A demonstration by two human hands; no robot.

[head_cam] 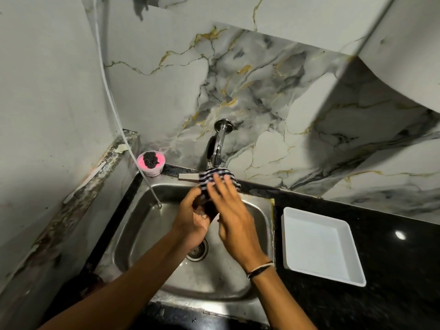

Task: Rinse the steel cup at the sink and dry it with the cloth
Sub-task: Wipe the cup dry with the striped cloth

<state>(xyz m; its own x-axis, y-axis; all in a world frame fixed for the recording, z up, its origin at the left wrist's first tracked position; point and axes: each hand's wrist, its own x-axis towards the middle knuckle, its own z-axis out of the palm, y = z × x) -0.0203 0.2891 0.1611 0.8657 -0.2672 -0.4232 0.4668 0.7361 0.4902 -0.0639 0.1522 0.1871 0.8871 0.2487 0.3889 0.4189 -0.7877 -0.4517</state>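
Both my hands are over the steel sink (147,225). My left hand (192,216) curls around a dark object wrapped in the striped black-and-white cloth (212,178); the steel cup itself is hidden by the cloth and my fingers. My right hand (232,210) lies with fingers spread against the cloth from the right, pressing on it. The cloth bunches up just below the chrome tap (217,148). No water shows running from the tap.
A pink tub with a dark scrubber (150,163) stands at the sink's back left corner. A thin white hose (142,172) hangs into the basin. A white square tray (321,244) lies on the black counter (392,270) to the right. Marble wall behind.
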